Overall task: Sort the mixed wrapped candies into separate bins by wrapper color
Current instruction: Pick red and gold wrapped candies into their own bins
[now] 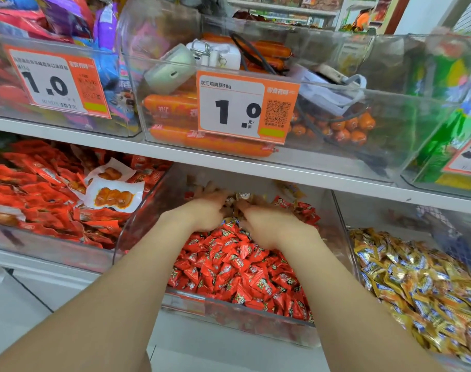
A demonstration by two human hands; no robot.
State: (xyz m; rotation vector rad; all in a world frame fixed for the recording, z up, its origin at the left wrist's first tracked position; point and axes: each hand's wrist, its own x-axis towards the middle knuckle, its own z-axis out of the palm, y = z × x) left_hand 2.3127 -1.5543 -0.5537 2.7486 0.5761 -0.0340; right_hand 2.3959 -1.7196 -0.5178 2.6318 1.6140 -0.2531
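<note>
A clear middle bin (229,312) on the lower shelf is heaped with red-wrapped candies (229,264). Both my hands reach deep into its back. Between them lies a small cluster of pale gold and white wrapped candies (238,198). My left hand (207,208) curls its fingers around that cluster from the left. My right hand (272,224) closes on it from the right, palm down over the red candies. The fingertips are blurred and partly hidden under the upper shelf. To the right, another clear bin (348,237) holds gold and blue wrapped candies (416,285).
A bin of red snack packets (41,194) stands at the left. The white upper shelf (229,162) overhangs my hands and carries bins of orange sausages (202,140) with a price tag (245,106). Green packs (449,135) sit at the upper right.
</note>
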